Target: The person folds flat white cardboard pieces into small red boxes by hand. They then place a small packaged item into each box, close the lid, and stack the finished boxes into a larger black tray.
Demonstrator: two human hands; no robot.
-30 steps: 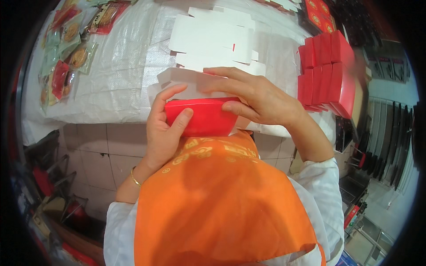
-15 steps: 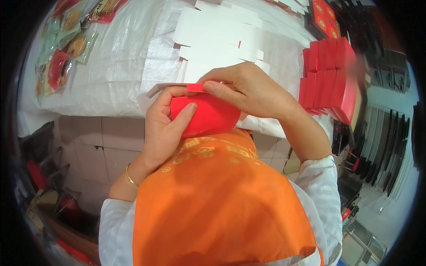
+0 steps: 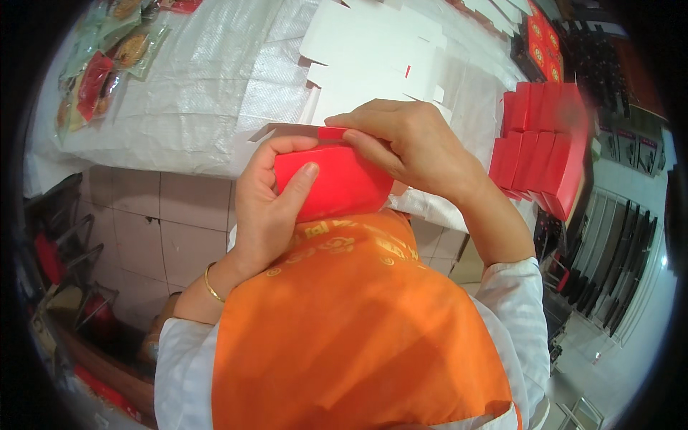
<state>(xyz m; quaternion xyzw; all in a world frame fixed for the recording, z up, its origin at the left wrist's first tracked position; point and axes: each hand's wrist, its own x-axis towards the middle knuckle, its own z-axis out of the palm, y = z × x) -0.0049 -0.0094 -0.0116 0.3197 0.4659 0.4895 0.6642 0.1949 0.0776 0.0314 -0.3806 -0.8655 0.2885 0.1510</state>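
Note:
A red cardboard box (image 3: pixel 337 185), partly folded, is held against my orange apron at the table's near edge. My left hand (image 3: pixel 269 190) grips its left end, thumb on the red face and fingers over the upper edge. My right hand (image 3: pixel 412 147) is bent over the top right, with its thumb beside a small red tab (image 3: pixel 330 133) at the upper edge; its other fingertips are partly hidden. A pale inner flap (image 3: pixel 269 132) sticks out to the left behind my left fingers. Just beyond lie flat white box blanks (image 3: pixel 373 50).
Red folded boxes (image 3: pixel 534 150) are stacked at the right edge of the table. Wrapped food packets (image 3: pixel 132 50) lie at the far left on the white plastic sheet (image 3: pixel 193 86). A patterned red box (image 3: pixel 542 46) stands at the far right.
The view has shifted a little, so the table things appear slightly moved. My right hand stays on the box's upper edge, its fingers slightly raised. The pale flap at left shows more openly.

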